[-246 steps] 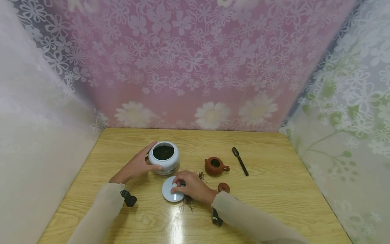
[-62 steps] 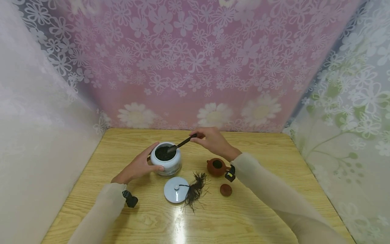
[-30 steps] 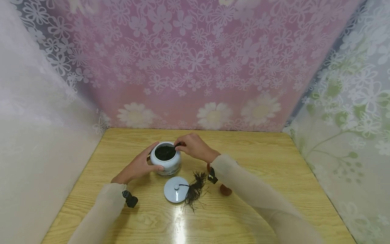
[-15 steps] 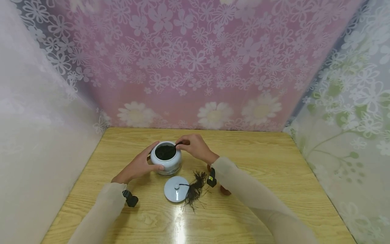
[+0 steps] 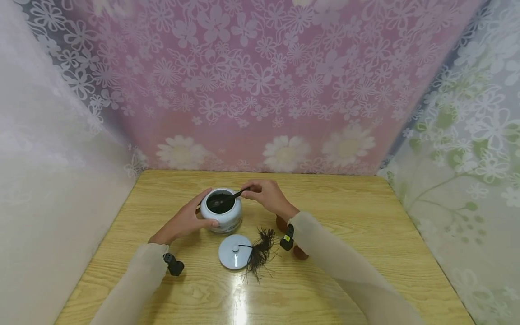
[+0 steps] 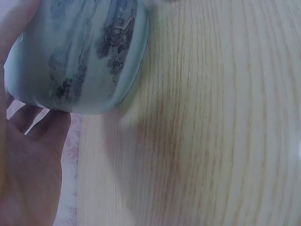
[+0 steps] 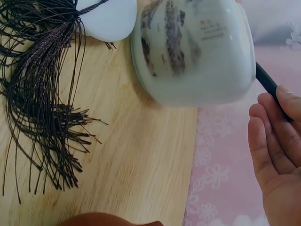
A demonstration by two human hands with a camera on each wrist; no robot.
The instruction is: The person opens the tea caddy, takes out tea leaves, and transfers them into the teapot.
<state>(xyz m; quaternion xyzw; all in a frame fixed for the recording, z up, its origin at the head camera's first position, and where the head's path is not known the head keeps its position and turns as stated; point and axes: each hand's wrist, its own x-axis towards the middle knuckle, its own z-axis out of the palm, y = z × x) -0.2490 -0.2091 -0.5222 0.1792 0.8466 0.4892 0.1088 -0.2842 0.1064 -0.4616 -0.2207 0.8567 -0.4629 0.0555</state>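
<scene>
In a glossy jar [image 5: 229, 220], slim scoop [image 5: 238, 194]

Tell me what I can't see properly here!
Head view: most of a rounded brown clay object, behind the beige fabric right sleeve.
Right wrist view: tiny writing on the white porcelain jar, too blurred; scoop of the slim black spoon, behind the jar.
Left wrist view: the jar, cut by the top edge.

Dark scoop [image 5: 237, 194] dipped into a white jar [image 5: 229, 221]
I can see the left hand [image 5: 184, 223] gripping the jar's left side, the right hand [image 5: 268, 196] pinching the scoop's handle; nearer lies a white lid [image 5: 231, 260] with a dark tassel [image 5: 260, 255], and right of it a sleeve [image 5: 337, 257] partly hides two reddish-brown pieces [image 5: 300, 253].
</scene>
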